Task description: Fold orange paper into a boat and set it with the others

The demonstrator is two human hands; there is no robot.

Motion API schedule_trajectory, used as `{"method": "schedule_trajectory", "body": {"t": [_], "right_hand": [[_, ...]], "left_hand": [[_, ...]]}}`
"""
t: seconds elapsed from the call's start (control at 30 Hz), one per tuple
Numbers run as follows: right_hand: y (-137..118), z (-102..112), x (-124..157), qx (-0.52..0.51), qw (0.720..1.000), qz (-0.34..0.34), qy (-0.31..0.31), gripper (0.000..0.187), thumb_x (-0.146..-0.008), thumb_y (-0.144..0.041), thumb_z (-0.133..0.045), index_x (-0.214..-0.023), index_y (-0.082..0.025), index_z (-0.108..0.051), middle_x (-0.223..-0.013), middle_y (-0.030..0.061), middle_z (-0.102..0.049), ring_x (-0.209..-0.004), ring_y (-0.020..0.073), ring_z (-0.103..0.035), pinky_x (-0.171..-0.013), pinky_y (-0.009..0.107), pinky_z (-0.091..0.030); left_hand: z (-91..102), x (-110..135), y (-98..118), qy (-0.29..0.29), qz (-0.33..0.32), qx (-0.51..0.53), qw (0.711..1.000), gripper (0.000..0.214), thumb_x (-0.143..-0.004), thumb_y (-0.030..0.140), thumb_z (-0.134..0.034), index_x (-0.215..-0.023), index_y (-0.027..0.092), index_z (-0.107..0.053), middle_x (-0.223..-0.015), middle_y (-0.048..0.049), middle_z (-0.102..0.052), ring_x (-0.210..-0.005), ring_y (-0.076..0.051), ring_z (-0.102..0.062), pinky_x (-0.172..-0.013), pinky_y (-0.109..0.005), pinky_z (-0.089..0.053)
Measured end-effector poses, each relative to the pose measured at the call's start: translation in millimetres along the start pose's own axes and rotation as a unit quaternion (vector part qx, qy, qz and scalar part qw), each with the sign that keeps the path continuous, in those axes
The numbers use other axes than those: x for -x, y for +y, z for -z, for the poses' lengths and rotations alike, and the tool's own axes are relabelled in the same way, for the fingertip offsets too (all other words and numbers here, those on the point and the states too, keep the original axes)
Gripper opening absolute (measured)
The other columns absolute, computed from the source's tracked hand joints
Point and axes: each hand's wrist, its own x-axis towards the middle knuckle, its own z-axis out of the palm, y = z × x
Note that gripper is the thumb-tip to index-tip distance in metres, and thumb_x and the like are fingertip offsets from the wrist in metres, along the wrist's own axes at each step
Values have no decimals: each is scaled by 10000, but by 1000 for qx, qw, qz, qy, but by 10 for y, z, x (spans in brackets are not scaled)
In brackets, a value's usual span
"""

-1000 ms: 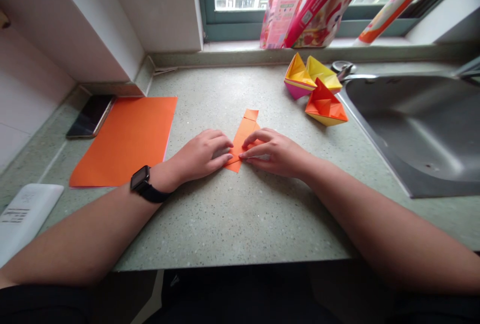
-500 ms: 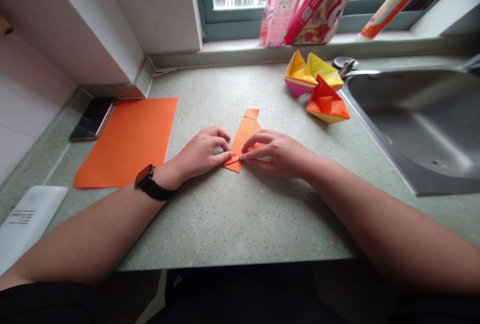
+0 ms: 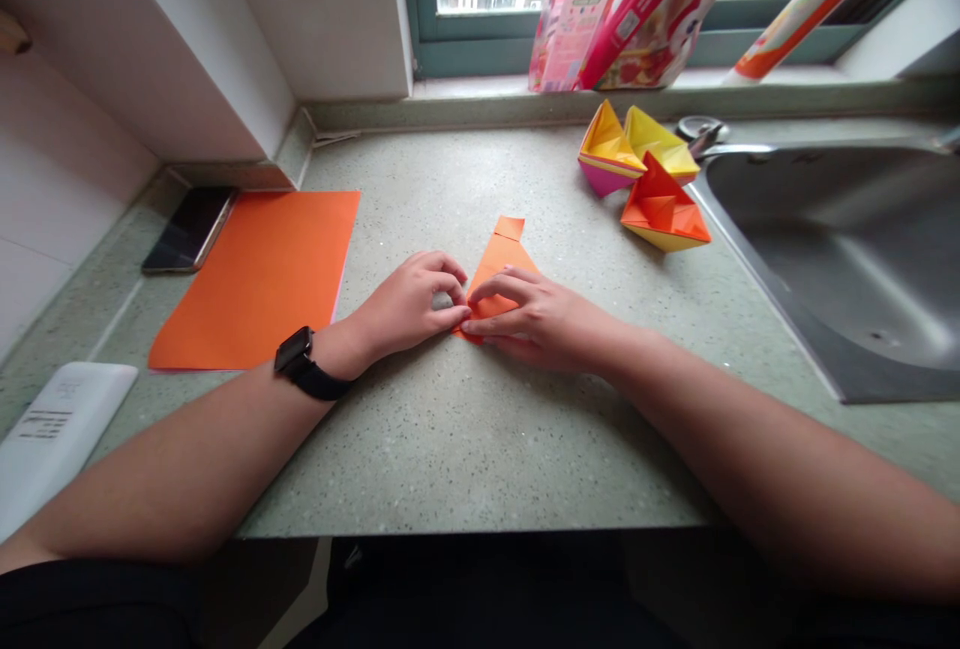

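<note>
Folded orange paper (image 3: 501, 257) lay midway between front and back edges of tabletop (image 3: 480, 459). Right hand (image 3: 544, 319) pinched near end; left hand (image 3: 409, 301) curled alongside, grip unclear. Uneven finger pressure risked skewed fold.

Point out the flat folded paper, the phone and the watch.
Folded paper (image 3: 505, 256): head view, on the flat part just below its top tab.
Phone (image 3: 188, 230): head view, on the middle of its dark screen.
Watch (image 3: 293, 351): head view, on its face.
</note>
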Motion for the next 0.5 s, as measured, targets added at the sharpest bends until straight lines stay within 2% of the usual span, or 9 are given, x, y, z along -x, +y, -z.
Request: {"method": "schedule_trajectory", "body": {"t": [0.3, 0.5], "right_hand": [[-111, -31, -42, 15, 1000, 2, -14, 262, -1090, -321, -645, -1282, -341, -822, -1302, 109, -687, -1209, 284, -598, -1058, 513, -612], [-108, -30, -29, 5, 1000, -2, -25, 280, -1089, -313, -646, -1314, -360, -806, -1312, 107, -664, -1230, 285, -580, -1068, 518, -609]], "left_hand": [[-12, 5, -21, 2, 1, 2, 1000, 134, -962, 234, -757, -829, 220, -757, -1182, -62, -732, -1166, -238, -667, -1139, -471, -507], [-5, 6, -23, 1, 1, 6, 1000, 129, -962, 226, -755, -834, 218, -763, -1186, -67, -733, -1167, -238, -671, -1133, -468, -507]]}}
